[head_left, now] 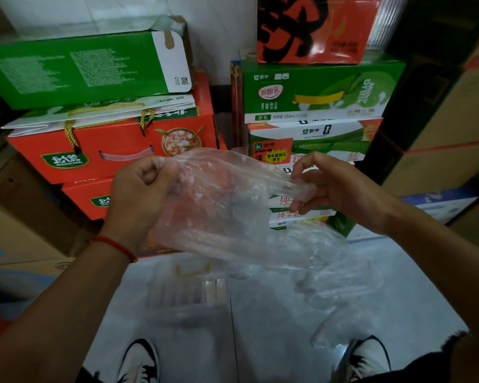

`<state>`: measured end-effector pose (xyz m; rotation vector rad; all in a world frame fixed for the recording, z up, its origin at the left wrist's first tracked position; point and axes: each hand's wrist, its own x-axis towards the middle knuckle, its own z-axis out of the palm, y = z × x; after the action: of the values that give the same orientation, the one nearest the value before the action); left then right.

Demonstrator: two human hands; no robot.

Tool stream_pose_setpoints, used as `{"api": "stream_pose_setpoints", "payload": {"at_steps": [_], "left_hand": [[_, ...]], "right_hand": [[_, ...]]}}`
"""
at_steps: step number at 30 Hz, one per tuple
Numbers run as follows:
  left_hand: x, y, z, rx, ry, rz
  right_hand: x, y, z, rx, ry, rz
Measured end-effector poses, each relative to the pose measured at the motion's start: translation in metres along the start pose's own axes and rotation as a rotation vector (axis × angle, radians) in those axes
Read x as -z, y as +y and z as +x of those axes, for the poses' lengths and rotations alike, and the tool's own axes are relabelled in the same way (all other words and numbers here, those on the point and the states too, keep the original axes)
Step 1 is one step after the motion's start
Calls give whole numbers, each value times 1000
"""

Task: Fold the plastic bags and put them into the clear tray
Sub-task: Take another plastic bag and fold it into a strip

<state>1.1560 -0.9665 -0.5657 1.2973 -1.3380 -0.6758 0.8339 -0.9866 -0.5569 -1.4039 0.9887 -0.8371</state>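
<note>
Two hands hold one bag (pixel 227 205) in the air above the floor (pixel 274 313): left hand (pixel 141 194) fisted round one end, right hand (pixel 340 186) pinching the other. The film is slippery; a loose pinch could drop it. The tray (pixel 188 288) looks to lie below, blurred.

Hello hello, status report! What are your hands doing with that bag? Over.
Left hand grips the plastic bag at one edge. Right hand pinches the other. Bag held up, unfolded. Clear tray below on the floor, more loose bags beside it. Over.
</note>
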Motion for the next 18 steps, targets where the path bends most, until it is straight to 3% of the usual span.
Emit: {"api": "stream_pose_setpoints", "payload": {"at_steps": [12, 18], "left_hand": [[1, -6, 5, 205, 19, -83], [9, -6, 4, 183, -29, -8]], "right_hand": [[-8, 6, 2, -66, 10, -304], [-2, -4, -3, -68, -27, -402]]}}
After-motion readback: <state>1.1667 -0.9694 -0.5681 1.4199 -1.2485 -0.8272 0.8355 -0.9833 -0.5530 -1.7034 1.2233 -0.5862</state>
